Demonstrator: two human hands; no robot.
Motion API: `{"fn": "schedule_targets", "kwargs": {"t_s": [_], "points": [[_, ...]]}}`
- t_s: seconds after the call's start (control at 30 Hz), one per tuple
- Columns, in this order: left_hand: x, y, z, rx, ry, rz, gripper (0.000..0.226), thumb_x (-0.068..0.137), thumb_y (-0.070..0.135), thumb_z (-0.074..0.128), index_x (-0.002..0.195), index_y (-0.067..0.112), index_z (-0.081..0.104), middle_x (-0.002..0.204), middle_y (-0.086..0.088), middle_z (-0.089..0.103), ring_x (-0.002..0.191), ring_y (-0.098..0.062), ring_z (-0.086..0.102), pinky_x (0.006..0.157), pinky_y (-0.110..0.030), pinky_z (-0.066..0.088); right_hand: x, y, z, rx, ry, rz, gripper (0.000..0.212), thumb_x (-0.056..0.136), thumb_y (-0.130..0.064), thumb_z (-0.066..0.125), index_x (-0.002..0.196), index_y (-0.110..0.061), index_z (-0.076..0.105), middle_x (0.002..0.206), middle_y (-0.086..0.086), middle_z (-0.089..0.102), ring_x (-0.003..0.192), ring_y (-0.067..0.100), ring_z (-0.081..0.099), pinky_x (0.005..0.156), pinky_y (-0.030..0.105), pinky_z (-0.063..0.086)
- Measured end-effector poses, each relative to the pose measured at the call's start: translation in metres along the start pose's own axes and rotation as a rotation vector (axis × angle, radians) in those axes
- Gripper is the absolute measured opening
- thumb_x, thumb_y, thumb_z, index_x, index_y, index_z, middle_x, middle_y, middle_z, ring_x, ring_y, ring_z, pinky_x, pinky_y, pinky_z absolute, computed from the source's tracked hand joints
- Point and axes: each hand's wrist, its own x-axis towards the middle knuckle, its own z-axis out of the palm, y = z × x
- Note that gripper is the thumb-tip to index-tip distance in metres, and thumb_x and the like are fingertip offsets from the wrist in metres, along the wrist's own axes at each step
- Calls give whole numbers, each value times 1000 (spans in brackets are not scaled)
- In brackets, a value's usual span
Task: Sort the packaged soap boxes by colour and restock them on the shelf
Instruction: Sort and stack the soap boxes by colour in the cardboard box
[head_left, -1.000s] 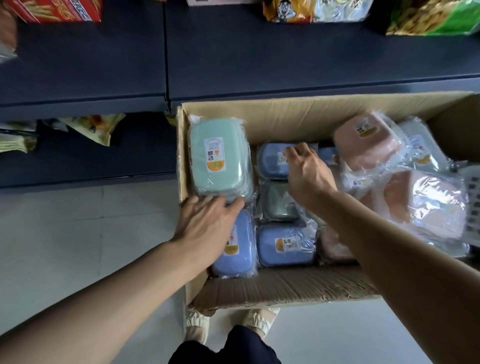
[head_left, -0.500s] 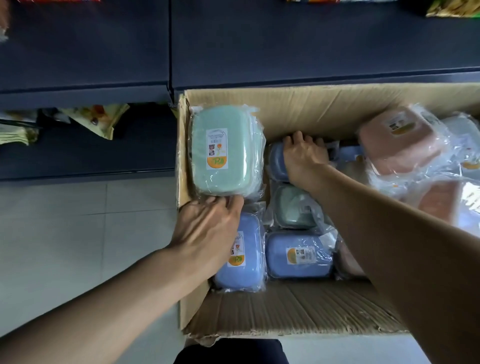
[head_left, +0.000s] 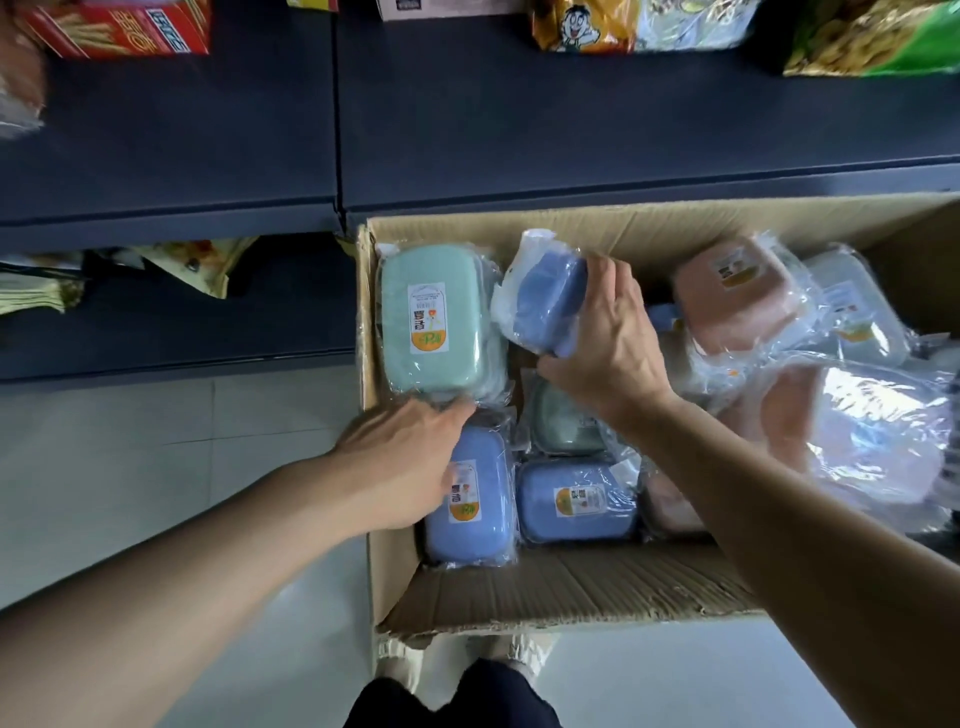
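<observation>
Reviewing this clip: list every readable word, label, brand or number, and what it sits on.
Nothing reads with certainty.
Green soap box sticker: Korean-looking characters, fine print blurred.
Blue soap boxes stickers: same design, blurred.
Pink soap box sticker: blurred.
Red snack box: blue-and-white lettering, upside down, illegible.

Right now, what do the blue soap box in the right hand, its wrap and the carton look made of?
Blue soap box in the right hand: probably matte plastic, judging by its even colour and rounded moulded edges.
Wrap: thin clear plastic film, glossy and crinkled.
Carton: brown corrugated cardboard; flutes show on the torn flap.
</observation>
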Motion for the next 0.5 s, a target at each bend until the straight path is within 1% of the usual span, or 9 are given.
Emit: {"fn": "schedule_targets", "kwargs": {"t_s": [0.07, 0.17, 0.23, 0.37, 0.43, 0.5], "points": [[-6, -2, -1, 49, 0, 12, 49, 92, 19, 54, 138, 24, 35, 127, -3, 54, 114, -26, 56, 92, -39, 50, -11, -14, -14, -9, 21, 43, 83, 63, -23, 76, 134, -4, 36, 121, 15, 44, 113, 31, 42, 97, 35, 35], [-12, -5, -8, 149, 51, 53, 43, 91, 14, 54, 131, 21, 43, 122, -3, 56, 115, -26, 55, 89, -37, 50, -33, -27, -36, -133, -15, 145, 84, 68, -34, 73, 137, -8, 33, 121, 16, 43, 112, 33, 40, 94, 36, 33], [-13, -9, -12, 237, 75, 99, 40, 88, 11, 56, 126, 19, 46, 118, -2, 57, 116, -23, 51, 90, -35, 45, -51, -35, -48, -210, -85, 252, 85, 70, -46, 71, 137, -11, 33, 124, 15, 41, 115, 34, 40, 94, 38, 33], [-14, -18, -20, 428, 110, 231, 41, 84, 13, 56, 123, 22, 47, 115, 5, 54, 120, -19, 38, 97, -37, 27, -90, -55, -49, -260, -314, 436, 92, 68, -67, 65, 135, -13, 33, 131, 13, 40, 121, 31, 40, 98, 39, 36], [-14, -23, -21, 446, 147, 257, 45, 83, 9, 53, 125, 22, 46, 117, 4, 51, 123, -21, 35, 101, -41, 23, -101, -68, -37, -226, -400, 483, 94, 67, -70, 64, 134, -12, 34, 132, 13, 41, 123, 30, 40, 99, 39, 36], [-15, -26, -20, 461, 167, 277, 49, 84, 8, 51, 130, 20, 43, 123, 2, 47, 125, -22, 33, 102, -42, 22, -101, -81, -19, -122, -423, 538, 94, 67, -71, 63, 134, -11, 34, 132, 12, 41, 124, 30, 39, 101, 38, 35]]}}
